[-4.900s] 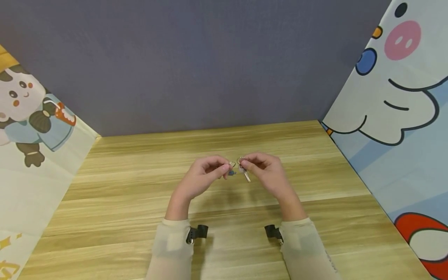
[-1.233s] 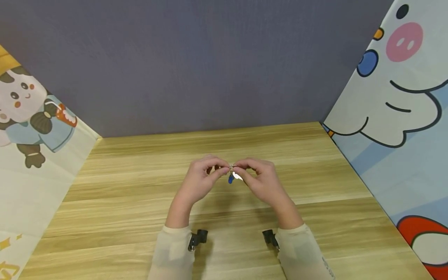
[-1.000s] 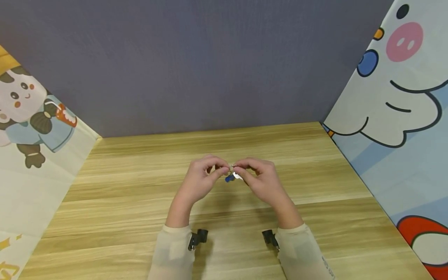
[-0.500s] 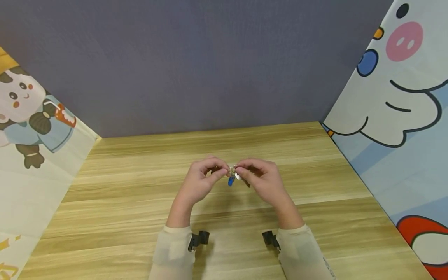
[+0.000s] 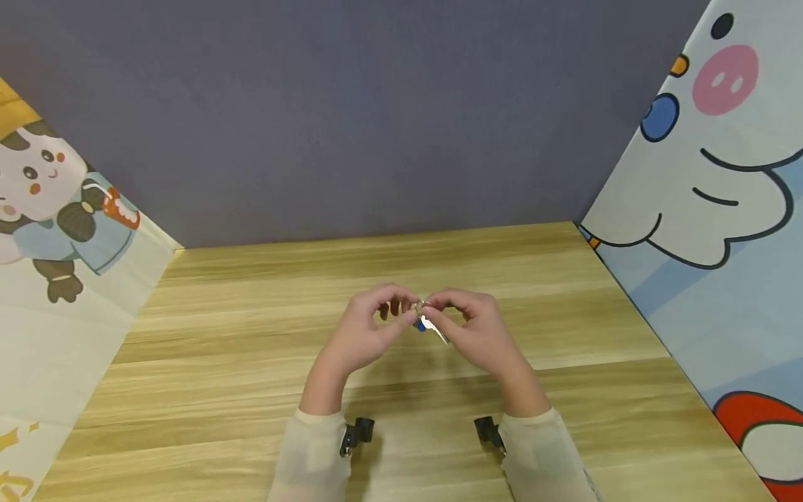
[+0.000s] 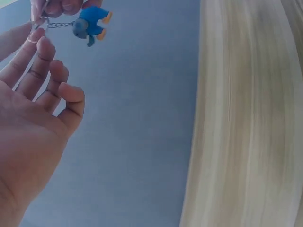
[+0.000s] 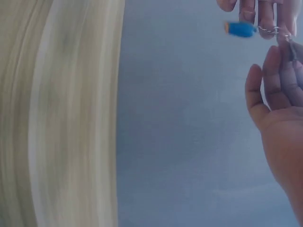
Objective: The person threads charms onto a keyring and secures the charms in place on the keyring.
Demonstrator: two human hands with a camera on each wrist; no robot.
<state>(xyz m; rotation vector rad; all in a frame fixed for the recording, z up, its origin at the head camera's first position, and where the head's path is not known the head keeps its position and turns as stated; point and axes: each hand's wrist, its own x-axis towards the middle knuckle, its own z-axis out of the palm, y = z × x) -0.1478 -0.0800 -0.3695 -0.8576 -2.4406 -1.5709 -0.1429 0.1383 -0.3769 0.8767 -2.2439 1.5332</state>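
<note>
Both hands meet above the table, fingertips almost touching. My left hand [image 5: 366,331] pinches a small metal ring [image 5: 418,307] between thumb and index finger. From it a thin chain [image 6: 59,25] leads to a blue figurine charm [image 6: 91,22] with orange feet, which dangles below the fingers. My right hand [image 5: 479,331] pinches the metal at the top of a silver key [image 5: 438,330], whose blade points down toward the near right. How the key and the charm's ring are joined is hidden by the fingertips. The charm is blurred in the right wrist view.
A wood-grain table [image 5: 251,348] lies under the hands. A grey panel [image 5: 376,125] stands behind it, with cartoon-printed panels at the left [image 5: 69,335] and right [image 5: 709,307]. Black wrist mounts [image 5: 357,434] sit on the sleeves.
Some seconds ago, the hands held the charm's ring and the key's ring slightly apart; now they are together. Over the last second the key has swung into fuller view, while the charm shows less.
</note>
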